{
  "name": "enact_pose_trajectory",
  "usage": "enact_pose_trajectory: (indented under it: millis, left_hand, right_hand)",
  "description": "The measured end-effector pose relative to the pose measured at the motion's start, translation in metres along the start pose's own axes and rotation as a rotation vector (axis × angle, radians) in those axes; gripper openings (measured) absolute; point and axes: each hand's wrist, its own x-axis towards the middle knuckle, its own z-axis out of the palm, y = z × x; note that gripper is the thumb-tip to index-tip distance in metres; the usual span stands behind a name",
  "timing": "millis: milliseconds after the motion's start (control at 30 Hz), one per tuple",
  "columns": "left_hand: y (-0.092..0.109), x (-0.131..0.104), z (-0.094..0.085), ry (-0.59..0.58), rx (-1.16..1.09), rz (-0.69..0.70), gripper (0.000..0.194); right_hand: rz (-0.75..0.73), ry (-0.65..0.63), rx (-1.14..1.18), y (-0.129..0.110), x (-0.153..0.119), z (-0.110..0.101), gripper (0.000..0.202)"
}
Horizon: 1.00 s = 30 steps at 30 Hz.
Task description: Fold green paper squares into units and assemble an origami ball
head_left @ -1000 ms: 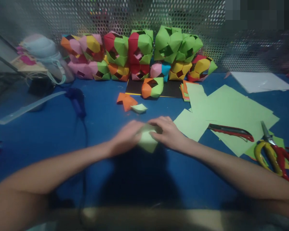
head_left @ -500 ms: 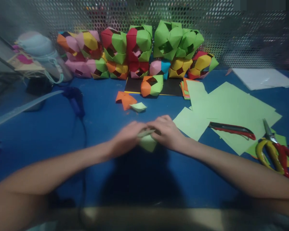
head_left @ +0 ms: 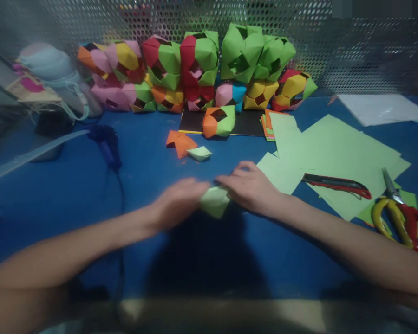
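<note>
A small piece of folded pale green paper is between my two hands, low over the blue table. My left hand is at its left edge, with the fingers smeared by motion. On the paper's right edge, my right hand pinches with thumb and fingers, knuckles bent. Just beyond my hands lie a folded pale green piece and folded orange pieces. Farther back sits an orange and green paper ball with openings in its sides.
Several folded paper balls are stacked against a perforated metal panel. A glue gun with its cord lies left. To the right are pale green sheets, a utility knife and scissors. A bottle stands back left.
My hands have drawn slightly apart, the right one shifting right. The top of the green paper, folded up edge-on before, now shows as a flatter face.
</note>
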Motion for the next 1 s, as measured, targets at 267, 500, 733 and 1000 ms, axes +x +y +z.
enact_pose_trajectory:
  millis: [267,500,733,1000]
  left_hand:
    - [0.002,0.008,-0.006,0.072,-0.030,-0.014,0.014]
    - [0.002,0.010,-0.012,0.159,-0.591,-0.372,0.023]
    - [-0.006,0.013,-0.006,0.258,-0.876,-0.459,0.043]
    - [0.001,0.010,0.002,0.259,-1.061,-0.446,0.052]
  right_hand:
    - [0.218,0.046,0.201,0.000,-0.001,0.002,0.032]
    - [0.374,0.223,0.344,0.005,0.001,-0.007,0.032]
    - [0.842,0.301,0.651,0.016,0.009,-0.029,0.045]
    - [0.905,0.104,1.007,-0.018,0.019,-0.025,0.025]
